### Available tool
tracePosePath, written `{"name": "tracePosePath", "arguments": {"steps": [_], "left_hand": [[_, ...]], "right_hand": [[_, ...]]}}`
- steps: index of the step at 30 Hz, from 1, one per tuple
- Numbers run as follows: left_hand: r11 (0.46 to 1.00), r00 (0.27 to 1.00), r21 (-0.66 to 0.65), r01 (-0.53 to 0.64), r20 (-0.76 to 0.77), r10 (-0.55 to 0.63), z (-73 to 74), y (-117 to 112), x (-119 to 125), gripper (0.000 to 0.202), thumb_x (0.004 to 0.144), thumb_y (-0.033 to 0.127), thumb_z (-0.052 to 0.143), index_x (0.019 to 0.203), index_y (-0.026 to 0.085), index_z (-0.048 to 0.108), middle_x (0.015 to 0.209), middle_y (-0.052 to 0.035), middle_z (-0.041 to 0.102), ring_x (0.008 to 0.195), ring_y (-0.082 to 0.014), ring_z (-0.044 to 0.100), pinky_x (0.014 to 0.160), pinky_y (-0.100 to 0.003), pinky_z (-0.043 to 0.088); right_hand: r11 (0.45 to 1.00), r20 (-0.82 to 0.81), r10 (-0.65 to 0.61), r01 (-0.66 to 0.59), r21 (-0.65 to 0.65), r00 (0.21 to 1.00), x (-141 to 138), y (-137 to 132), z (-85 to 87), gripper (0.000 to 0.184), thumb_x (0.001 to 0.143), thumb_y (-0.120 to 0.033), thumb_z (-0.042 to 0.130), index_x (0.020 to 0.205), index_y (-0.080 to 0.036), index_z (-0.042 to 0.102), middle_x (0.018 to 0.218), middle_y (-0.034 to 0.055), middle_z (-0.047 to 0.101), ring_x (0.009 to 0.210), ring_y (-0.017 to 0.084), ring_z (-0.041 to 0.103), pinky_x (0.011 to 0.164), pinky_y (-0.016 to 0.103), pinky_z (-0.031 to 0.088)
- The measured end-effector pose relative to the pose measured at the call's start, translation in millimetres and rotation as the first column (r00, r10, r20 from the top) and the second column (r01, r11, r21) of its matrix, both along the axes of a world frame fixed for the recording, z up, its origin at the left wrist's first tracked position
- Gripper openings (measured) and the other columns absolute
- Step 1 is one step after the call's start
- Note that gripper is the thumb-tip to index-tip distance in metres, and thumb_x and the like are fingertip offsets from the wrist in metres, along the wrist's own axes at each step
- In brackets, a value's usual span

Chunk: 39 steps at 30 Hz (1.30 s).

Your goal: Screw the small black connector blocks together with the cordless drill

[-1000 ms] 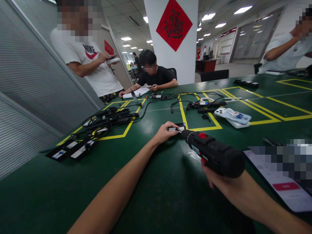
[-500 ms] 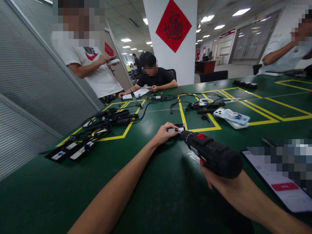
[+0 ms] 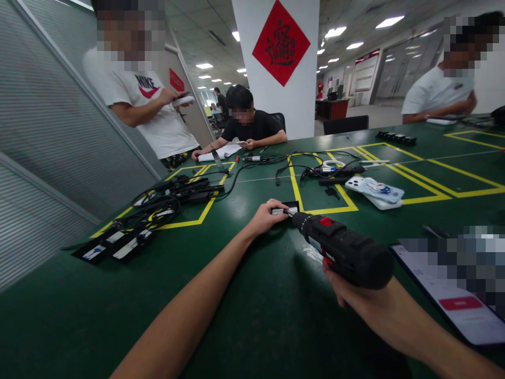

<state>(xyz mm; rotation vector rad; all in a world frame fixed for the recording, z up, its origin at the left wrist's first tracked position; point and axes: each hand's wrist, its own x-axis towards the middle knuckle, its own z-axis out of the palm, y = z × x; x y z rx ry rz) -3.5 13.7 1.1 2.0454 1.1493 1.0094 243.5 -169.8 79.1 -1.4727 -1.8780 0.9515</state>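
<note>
My right hand (image 3: 340,284) is wrapped round the handle of a black cordless drill (image 3: 342,247) with red accents. Its bit points left and away from me, meeting a small silver-and-black part (image 3: 291,205) on the green table (image 3: 244,295). My left hand (image 3: 265,218) steadies that part, fingers closed over its left side. Those fingers and the drill's chuck cover much of the part, so its exact kind and the bit's contact point cannot be made out.
Black cables and flat devices (image 3: 177,195) lie at left. Beyond my hands are a pen-like tool (image 3: 335,170) and a phone in a blue case (image 3: 374,188). A large phone or tablet (image 3: 445,295) lies at right. Three people (image 3: 252,126) are around the table.
My hands and the drill hold nearly the same position. The person at the far right has lowered an arm from the face to the table.
</note>
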Motion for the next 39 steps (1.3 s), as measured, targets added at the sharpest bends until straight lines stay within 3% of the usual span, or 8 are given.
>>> {"name": "tracePosePath", "arguments": {"steps": [6, 21, 25, 27, 32, 39], "left_hand": [[1.000, 1.000, -0.012, -0.014, -0.011, 0.013, 2.1, -0.8, 1.3, 0.025, 0.072, 0.030, 0.065, 0.095, 0.019, 0.068, 0.100, -0.0054, 0.058, 0.094, -0.0175, 0.055, 0.088, -0.032, 0.043], [1.000, 1.000, -0.027, -0.009, -0.019, 0.008, 2.8, -1.6, 0.8, 0.027, 0.072, 0.029, 0.065, 0.097, 0.020, 0.067, 0.103, -0.0055, 0.057, 0.095, -0.0180, 0.055, 0.088, -0.031, 0.042], [1.000, 1.000, -0.027, -0.005, -0.016, 0.005, 2.4, -1.4, 0.7, 0.026, 0.072, 0.030, 0.065, 0.097, 0.020, 0.067, 0.104, -0.0056, 0.057, 0.096, -0.0182, 0.054, 0.087, -0.031, 0.042], [1.000, 1.000, -0.024, -0.004, -0.017, 0.003, 2.0, -1.0, 0.5, 0.026, 0.072, 0.029, 0.065, 0.097, 0.020, 0.067, 0.104, -0.0055, 0.057, 0.096, -0.0181, 0.054, 0.087, -0.031, 0.042], [1.000, 1.000, -0.015, 0.001, -0.010, -0.001, 1.2, -0.8, 0.6, 0.026, 0.072, 0.028, 0.065, 0.096, 0.020, 0.067, 0.102, -0.0052, 0.058, 0.097, -0.0180, 0.054, 0.088, -0.031, 0.042], [1.000, 1.000, 0.001, -0.007, -0.010, 0.007, 0.7, -0.5, 1.1, 0.025, 0.072, 0.028, 0.065, 0.095, 0.019, 0.067, 0.100, -0.0055, 0.058, 0.095, -0.0180, 0.054, 0.087, -0.030, 0.042]], "right_hand": [[1.000, -0.031, 0.004, -0.004, 0.012, 1.000, -2.7, -0.1, 4.2, 0.030, 0.083, -0.040, 0.051, 0.061, -0.024, 0.063, 0.057, 0.0009, 0.062, 0.066, 0.021, 0.064, 0.065, 0.034, 0.053], [0.998, 0.005, 0.053, -0.053, -0.038, 0.999, -3.2, -0.1, 9.9, 0.035, 0.086, -0.040, 0.047, 0.057, -0.023, 0.058, 0.058, 0.0004, 0.060, 0.060, 0.018, 0.060, 0.060, 0.032, 0.050], [0.996, 0.008, 0.054, -0.054, -0.075, 0.998, -1.5, 0.2, 8.7, 0.037, 0.086, -0.042, 0.045, 0.057, -0.022, 0.056, 0.063, 0.0016, 0.061, 0.068, 0.020, 0.060, 0.068, 0.035, 0.049], [0.993, -0.006, 0.050, -0.050, -0.104, 0.999, 0.5, 0.5, 6.1, 0.033, 0.086, -0.044, 0.045, 0.065, -0.022, 0.058, 0.068, 0.0023, 0.061, 0.073, 0.021, 0.060, 0.073, 0.038, 0.048], [0.987, -0.071, 0.069, -0.078, -0.138, 0.995, 3.1, 1.0, -0.8, 0.032, 0.087, -0.045, 0.045, 0.104, -0.020, 0.057, 0.075, 0.0023, 0.063, 0.076, 0.020, 0.061, 0.076, 0.038, 0.048], [0.993, -0.053, 0.063, -0.068, -0.098, 0.997, 1.2, 1.4, -1.5, 0.031, 0.086, -0.047, 0.046, 0.099, -0.021, 0.059, 0.069, 0.0012, 0.063, 0.066, 0.020, 0.061, 0.069, 0.037, 0.049]]}}
